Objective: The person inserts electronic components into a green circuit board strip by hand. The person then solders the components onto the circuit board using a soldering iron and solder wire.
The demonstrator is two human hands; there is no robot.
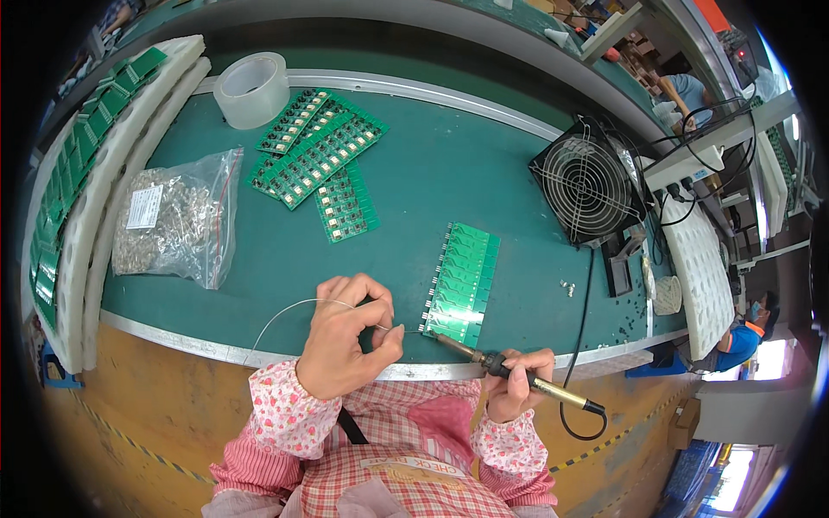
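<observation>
A green circuit board panel lies on the green mat near the front edge, with a row of small pins along its left side. My right hand grips a soldering iron, its tip at the panel's lower left corner. Between the fingertips of my left hand is a thin solder wire. One end of the wire reaches toward the iron's tip; the rest loops back to the left behind the hand. Whether wire and tip touch is too small to tell.
Several populated circuit boards overlap at the back, beside a clear tape roll. A plastic bag of small metal parts lies left, near white foam trays holding boards. A black fan stands right, with the iron's cable before it.
</observation>
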